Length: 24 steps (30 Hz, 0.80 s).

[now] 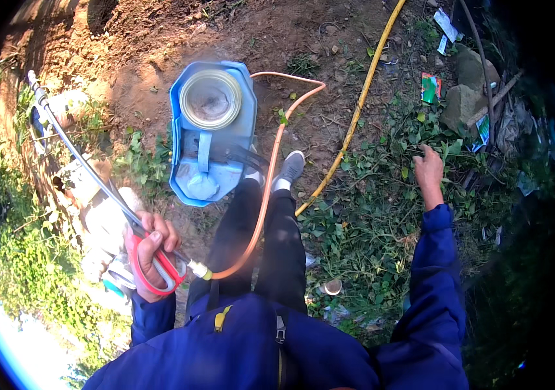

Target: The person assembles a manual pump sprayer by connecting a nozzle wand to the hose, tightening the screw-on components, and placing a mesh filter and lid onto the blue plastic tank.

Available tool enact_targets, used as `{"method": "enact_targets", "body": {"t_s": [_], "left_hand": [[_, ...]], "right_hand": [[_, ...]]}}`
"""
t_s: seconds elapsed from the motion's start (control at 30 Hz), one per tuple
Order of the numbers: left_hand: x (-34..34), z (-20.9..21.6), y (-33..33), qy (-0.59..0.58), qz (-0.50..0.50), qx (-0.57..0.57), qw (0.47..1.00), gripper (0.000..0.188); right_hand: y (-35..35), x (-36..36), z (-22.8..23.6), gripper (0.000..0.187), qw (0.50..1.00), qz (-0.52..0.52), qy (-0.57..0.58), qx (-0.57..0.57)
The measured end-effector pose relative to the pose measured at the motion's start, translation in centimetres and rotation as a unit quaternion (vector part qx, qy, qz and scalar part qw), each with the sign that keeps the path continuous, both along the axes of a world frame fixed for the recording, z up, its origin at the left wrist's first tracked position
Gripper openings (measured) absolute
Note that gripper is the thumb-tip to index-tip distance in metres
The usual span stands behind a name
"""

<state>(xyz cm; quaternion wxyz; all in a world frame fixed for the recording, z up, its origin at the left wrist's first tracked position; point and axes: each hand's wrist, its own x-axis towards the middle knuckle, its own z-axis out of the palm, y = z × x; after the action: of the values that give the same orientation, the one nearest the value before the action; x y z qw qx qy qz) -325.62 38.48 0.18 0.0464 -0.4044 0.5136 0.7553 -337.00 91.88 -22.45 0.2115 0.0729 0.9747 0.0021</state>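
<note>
My left hand [154, 250] is closed around the rear of a long spray wand [92, 175] and a pair of scissors with red-and-grey handle loops [172, 276]. Toward the upper left the thin wand stretches to its nozzle. An orange hose [266, 201] joins it below the hand and curves up to a blue sprayer tank [177, 123] on the bare soil. The tank's top shows a round, pale-rimmed opening and a strap-like handle. Out to the right, my right hand [429, 170] hangs over low weeds, fingers apart, with nothing visible in it.
A yellow hose [355, 114] crosses the ground right of my feet. Rocks [463, 97], sticks and a green-and-red packet [430, 88] lie at the upper right. Pale sacks [112, 218] sit at the left, and a small cup [333, 286] lies among the weeds.
</note>
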Motion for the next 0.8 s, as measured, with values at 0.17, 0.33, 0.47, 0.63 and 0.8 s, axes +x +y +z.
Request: {"method": "enact_targets", "body": {"t_s": [0.17, 0.33, 0.47, 0.63, 0.8], "left_hand": [[0.6, 2.4, 1.1, 0.012, 0.028, 0.008, 1.000, 0.020], [1.8, 3.8, 2.4, 0.022, 0.057, 0.046, 0.997, 0.022], [3.2, 4.1, 2.6, 0.026, 0.065, 0.065, 0.995, 0.022], [4.2, 3.7, 1.8, 0.018, 0.090, 0.067, 0.994, 0.022], [4.9, 2.8, 1.7, 0.012, 0.119, 0.114, 0.986, 0.022]], "right_hand": [[-21.1, 0.8, 4.3, 0.048, 0.802, -0.347, -0.173, -0.454], [-30.4, 2.2, -0.8, 0.040, 0.609, -0.488, -0.262, -0.568], [-30.8, 3.7, -5.2, 0.017, 0.423, -0.564, -0.250, -0.664], [-29.5, 4.3, -5.0, 0.019, 0.876, -0.223, -0.215, -0.370], [-27.6, 3.2, -2.5, 0.020, 0.977, 0.043, -0.153, -0.141]]}}
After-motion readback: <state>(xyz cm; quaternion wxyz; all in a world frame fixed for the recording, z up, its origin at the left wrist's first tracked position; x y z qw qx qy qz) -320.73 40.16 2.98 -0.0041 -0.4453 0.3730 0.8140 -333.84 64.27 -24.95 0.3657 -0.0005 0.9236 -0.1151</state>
